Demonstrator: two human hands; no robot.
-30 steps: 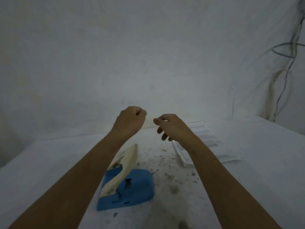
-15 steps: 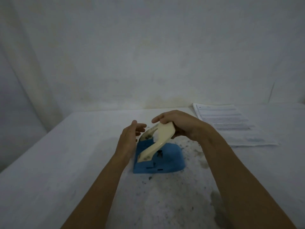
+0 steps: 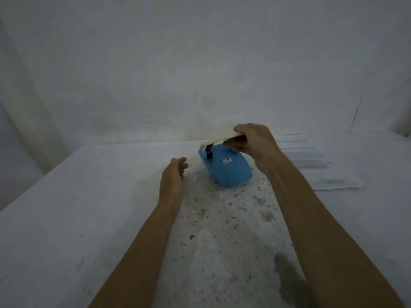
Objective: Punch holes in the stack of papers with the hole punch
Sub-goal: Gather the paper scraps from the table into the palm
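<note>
The hole punch (image 3: 226, 168) has a blue base and a cream lever and sits tilted near the middle of the table. My right hand (image 3: 253, 143) grips the far end of the cream lever, thumb on top and fingers beneath. My left hand (image 3: 173, 176) hovers just left of the blue base, fingers loosely apart, holding nothing. The stack of printed papers (image 3: 311, 161) lies flat to the right of the punch, partly hidden behind my right wrist.
The table (image 3: 66, 218) is covered in white cloth, with small dark paper specks and stains (image 3: 224, 210) scattered in front of the punch. A white draped backdrop rises behind the table's far edge.
My right hand has taken hold of the lever and turned the punch, shifting it to the right. My left hand has drawn back from the punch's side.
</note>
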